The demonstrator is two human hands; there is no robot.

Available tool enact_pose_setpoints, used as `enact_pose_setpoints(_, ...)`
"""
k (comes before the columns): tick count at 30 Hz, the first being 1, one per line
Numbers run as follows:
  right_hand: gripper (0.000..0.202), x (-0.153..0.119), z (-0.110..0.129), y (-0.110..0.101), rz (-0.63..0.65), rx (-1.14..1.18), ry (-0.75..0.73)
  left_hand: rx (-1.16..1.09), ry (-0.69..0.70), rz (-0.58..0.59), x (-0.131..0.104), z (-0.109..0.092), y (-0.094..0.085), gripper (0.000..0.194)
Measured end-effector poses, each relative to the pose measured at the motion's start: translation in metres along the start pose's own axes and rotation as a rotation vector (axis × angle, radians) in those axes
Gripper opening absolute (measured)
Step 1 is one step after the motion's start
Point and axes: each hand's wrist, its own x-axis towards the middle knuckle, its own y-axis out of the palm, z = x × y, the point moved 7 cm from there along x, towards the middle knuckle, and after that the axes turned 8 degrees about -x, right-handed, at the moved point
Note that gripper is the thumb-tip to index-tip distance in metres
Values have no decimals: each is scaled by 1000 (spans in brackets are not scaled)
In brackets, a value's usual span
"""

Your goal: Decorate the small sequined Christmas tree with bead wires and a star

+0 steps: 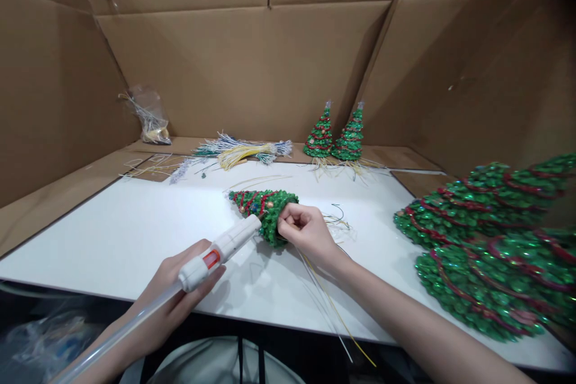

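Observation:
My left hand [182,282] is wrapped round a white glue gun [225,249] with a clear stick running out of its back end. The gun's tip is close to the side of a small green beaded tree [265,207], which lies on its side with red garland and its point to the left. My right hand [303,228] is closed at the tree's open base, its fingers pinched together; what they hold is hidden. White and yellow wires [330,303] trail from under this hand toward the table's front edge.
Large green trees [490,276] fill the right side of the white table [112,228]. Two small trees [348,138] stand at the back. Bundled wires [247,150] lie at the back centre, and a plastic bag [150,117] is back left. Cardboard walls [234,66] surround the table.

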Motion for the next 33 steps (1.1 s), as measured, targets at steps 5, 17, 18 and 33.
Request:
enact_pose_setpoints(5, 13, 0, 0, 0, 2, 0, 4, 5, -1, -7, 0, -2, -1, 37)
enact_pose_setpoints(17, 11, 0, -1, 0, 1, -5, 1, -17, -27, 5, -1, 1, 0, 38)
enact_pose_setpoints(18, 11, 0, -1, 0, 1, -3, 0, -13, -29, 6, -1, 1, 0, 38)
enact_pose_setpoints(33, 11, 0, -1, 0, 1, -2, 2, -25, -35, -3, -1, 0, 0, 39)
